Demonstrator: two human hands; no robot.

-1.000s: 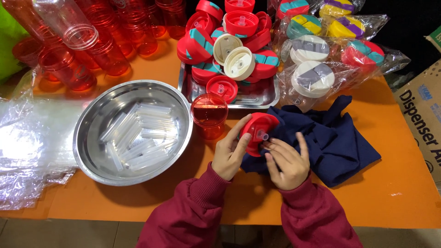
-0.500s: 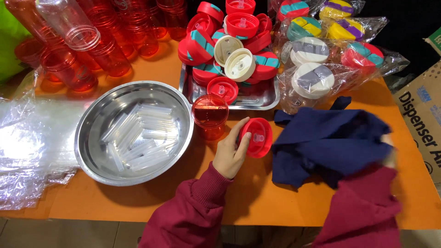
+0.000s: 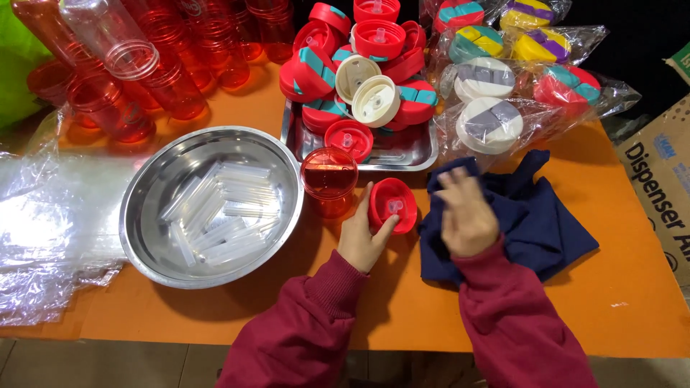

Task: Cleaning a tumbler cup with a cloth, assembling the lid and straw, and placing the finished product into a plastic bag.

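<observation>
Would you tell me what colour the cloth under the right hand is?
The cloth is dark navy blue, seen in the head view.

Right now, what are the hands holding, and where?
The left hand grips the red lid by its rim. The right hand rests on the blue cloth.

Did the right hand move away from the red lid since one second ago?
Yes. The right hand left the red lid, shifting right onto the blue cloth.

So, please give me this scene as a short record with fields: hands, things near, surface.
left hand: holds red lid
right hand: blurred, on or just over blue cloth
beside lid: red cup
bowl: steel, holds clear tubes
tray: piled with lids
surface: orange table
</observation>
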